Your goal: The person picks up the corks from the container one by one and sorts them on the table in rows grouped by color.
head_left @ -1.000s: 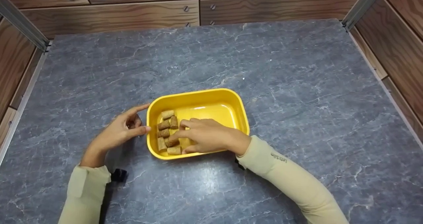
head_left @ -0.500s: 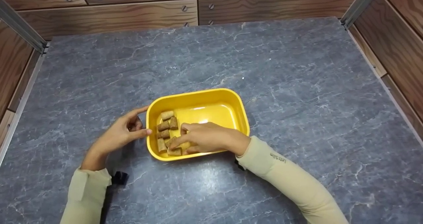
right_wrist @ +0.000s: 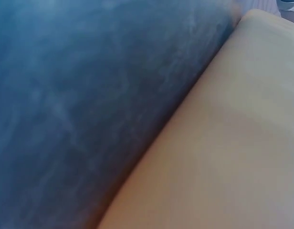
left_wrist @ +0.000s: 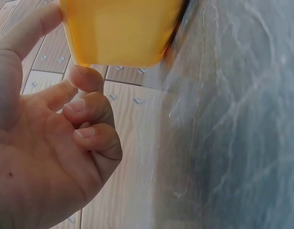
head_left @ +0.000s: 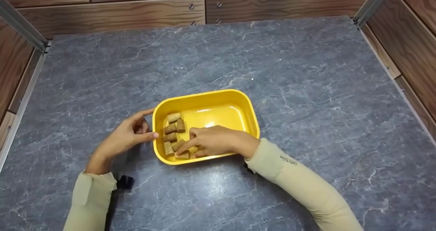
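In the head view a yellow plastic tub (head_left: 218, 94) stands on the table, with several short corks lying at its left end. My left hand (head_left: 124, 135) holds the tub's left end, thumb over the rim and index finger against the far left corner. In the left wrist view the other fingers (left_wrist: 92, 136) of that hand curl beside the tub's wall (left_wrist: 123, 33). My right hand (head_left: 218, 140) reaches inside and pinches the nearest cork (head_left: 184, 155) between index fingertip and thumb. Close by lie a tilted cork (head_left: 178, 145) and a paler upright-looking cork (head_left: 168, 149).
The grey marbled tabletop (head_left: 306, 88) extends around the tub. Wood-patterned panels (head_left: 119, 16) border it at the back and sides, with metal posts (head_left: 369, 6) at the back corners. The right wrist view shows mainly a sleeve (right_wrist: 223, 143) and blurred tabletop.
My right index finger has moved from the tilted cork toward the front, onto the nearest cork. That cork has shifted slightly right. The left thumb now laps over the tub's rim.
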The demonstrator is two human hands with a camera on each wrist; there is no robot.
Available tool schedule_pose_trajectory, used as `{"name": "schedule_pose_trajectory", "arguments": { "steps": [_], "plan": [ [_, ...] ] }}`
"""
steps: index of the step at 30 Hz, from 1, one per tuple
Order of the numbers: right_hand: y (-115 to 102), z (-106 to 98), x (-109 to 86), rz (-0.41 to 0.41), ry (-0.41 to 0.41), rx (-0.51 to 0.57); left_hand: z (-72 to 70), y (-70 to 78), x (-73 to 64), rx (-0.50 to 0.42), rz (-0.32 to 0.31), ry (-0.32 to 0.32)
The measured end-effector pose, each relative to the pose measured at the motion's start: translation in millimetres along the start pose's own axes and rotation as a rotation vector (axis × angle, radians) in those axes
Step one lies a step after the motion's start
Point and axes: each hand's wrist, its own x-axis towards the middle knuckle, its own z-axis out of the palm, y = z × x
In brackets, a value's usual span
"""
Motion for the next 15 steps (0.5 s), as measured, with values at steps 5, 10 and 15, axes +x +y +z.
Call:
{"name": "schedule_pose_trajectory", "arguments": {
  "steps": [5,10,15],
  "plan": [
    [1.1,-2.3,-3.9,0.038,0.018,0.032,-0.3,0.3,0.0,-0.002,-0.012,0.002],
    [3.7,-2.8,-6.8,0.052,0.026,0.066,-1.3,1.1,-1.0,0.003,-0.022,0.001],
    [6.4,-3.1,-9.8,0.06,0.019,0.083,-1.0,1.0,-0.5,0.004,-0.02,0.004]
  ]
}}
